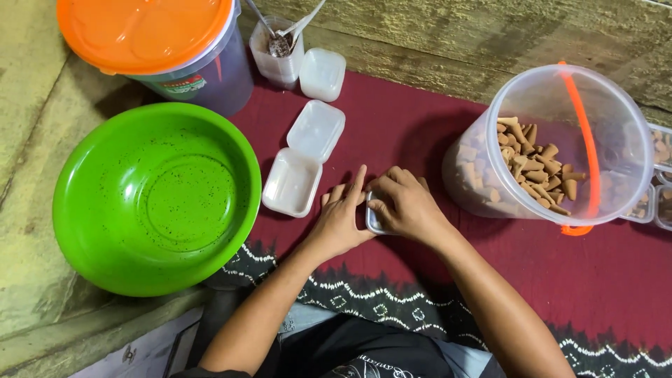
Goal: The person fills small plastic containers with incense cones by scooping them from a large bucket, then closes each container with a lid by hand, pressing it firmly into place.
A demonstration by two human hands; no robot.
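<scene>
Both my hands rest together on a dark red cloth [420, 112]. My left hand [341, 220] lies flat beside a small clear plastic box [372, 222], touching its left edge. My right hand [402, 204] covers the box from above, fingers curled over its top, so most of the box is hidden. Just left of my hands lies an open hinged clear box [304, 159] with nothing in it. A clear tub [560, 150] with an orange handle lies tipped on its side to the right, holding several brown cone-shaped pieces [535, 168].
A big green bowl [155, 196] sits at left on a stone floor. Behind it stands a bucket with an orange lid [150, 31]. A small clear cup [278, 52] with spoons and a shut clear box [323, 73] stand at the back. More clear boxes [661, 182] lie at the right edge.
</scene>
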